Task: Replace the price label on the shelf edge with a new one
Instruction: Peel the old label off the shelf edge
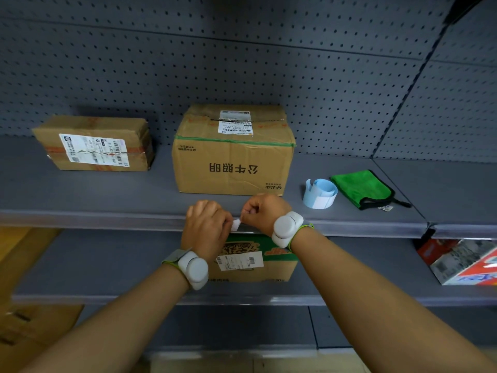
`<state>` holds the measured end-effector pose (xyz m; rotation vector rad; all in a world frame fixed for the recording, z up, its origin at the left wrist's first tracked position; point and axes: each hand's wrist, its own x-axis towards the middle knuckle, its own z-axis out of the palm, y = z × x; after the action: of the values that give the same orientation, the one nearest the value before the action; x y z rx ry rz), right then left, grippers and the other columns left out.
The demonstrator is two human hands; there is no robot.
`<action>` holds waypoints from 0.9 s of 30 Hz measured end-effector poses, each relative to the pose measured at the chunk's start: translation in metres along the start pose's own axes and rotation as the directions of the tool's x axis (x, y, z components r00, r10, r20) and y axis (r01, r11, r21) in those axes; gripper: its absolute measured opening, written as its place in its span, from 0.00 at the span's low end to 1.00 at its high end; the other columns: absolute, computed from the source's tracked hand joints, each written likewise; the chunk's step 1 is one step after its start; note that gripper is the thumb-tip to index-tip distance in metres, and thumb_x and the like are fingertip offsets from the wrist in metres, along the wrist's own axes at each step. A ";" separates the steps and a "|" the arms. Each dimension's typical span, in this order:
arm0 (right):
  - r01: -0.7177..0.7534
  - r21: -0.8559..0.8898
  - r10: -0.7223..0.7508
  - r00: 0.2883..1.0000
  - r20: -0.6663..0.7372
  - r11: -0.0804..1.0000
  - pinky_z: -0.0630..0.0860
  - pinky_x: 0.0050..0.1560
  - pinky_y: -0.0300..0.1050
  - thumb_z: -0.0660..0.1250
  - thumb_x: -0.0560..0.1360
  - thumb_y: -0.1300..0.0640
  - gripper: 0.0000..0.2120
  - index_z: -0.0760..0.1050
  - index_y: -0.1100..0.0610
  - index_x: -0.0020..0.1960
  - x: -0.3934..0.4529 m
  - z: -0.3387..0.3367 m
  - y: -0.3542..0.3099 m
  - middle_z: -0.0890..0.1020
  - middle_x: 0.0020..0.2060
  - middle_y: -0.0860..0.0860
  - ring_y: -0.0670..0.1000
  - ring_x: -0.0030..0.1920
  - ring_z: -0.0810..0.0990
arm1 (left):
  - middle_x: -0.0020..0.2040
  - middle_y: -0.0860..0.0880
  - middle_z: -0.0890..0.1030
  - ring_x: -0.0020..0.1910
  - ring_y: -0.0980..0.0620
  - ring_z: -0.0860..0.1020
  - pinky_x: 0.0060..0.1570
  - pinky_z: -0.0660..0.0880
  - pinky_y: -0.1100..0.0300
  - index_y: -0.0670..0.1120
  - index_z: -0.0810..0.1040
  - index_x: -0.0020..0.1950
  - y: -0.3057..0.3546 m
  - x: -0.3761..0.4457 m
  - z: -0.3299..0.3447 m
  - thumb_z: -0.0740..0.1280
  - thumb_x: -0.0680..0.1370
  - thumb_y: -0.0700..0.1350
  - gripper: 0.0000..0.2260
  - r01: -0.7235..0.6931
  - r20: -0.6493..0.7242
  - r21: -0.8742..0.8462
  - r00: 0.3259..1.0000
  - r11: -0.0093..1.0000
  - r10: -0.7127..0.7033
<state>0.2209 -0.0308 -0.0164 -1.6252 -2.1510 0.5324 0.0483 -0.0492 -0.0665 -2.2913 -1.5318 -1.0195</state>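
A small white price label point(236, 225) sits at the front edge of the grey shelf point(107, 219), just below a large cardboard box. My left hand point(207, 227) and my right hand point(262, 212) meet at it, fingertips pinched on the label from either side. The label looks partly lifted off the edge strip, and its printed side is hidden. A curled roll of blue-and-white blank labels point(320, 193) lies on the shelf to the right of my hands. Both wrists carry white bands.
A large cardboard box point(232, 157) stands right behind my hands; a smaller box point(94, 144) is at the left. A green cloth point(363, 188) lies beside the label roll. Below, a green-topped box point(255, 257) and a red-and-white carton point(468, 262) sit on the lower shelf.
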 end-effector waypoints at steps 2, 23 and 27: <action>0.007 -0.007 -0.007 1.000 -0.025 1.000 0.78 0.42 0.46 0.69 0.71 0.54 0.04 0.82 0.52 0.41 -0.002 0.002 0.000 0.78 0.38 0.45 0.50 0.39 0.79 | 0.37 0.48 0.74 0.43 0.49 0.66 0.43 0.60 0.56 0.48 0.77 0.36 0.000 0.000 0.002 0.61 0.74 0.47 0.08 -0.008 0.013 0.031 1.000 0.999 0.008; -0.001 0.032 0.000 0.998 0.061 0.999 0.79 0.47 0.49 0.69 0.71 0.56 0.04 0.83 0.50 0.42 0.001 -0.006 0.003 0.78 0.38 0.44 0.51 0.42 0.80 | 0.36 0.48 0.75 0.41 0.47 0.68 0.41 0.64 0.53 0.46 0.78 0.35 0.003 0.004 0.003 0.67 0.72 0.47 0.07 -0.085 -0.036 -0.003 0.996 0.996 0.085; -0.005 0.043 0.002 0.998 0.060 0.999 0.79 0.46 0.47 0.70 0.71 0.57 0.04 0.82 0.49 0.41 0.001 -0.005 0.003 0.78 0.38 0.45 0.51 0.42 0.80 | 0.36 0.49 0.75 0.42 0.48 0.67 0.42 0.63 0.54 0.48 0.78 0.37 0.003 0.005 0.003 0.65 0.72 0.49 0.07 -0.059 0.001 -0.013 0.998 0.998 0.059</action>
<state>0.2261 -0.0284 -0.0136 -1.6097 -2.1642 0.6328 0.0529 -0.0455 -0.0651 -2.3323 -1.4527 -1.0157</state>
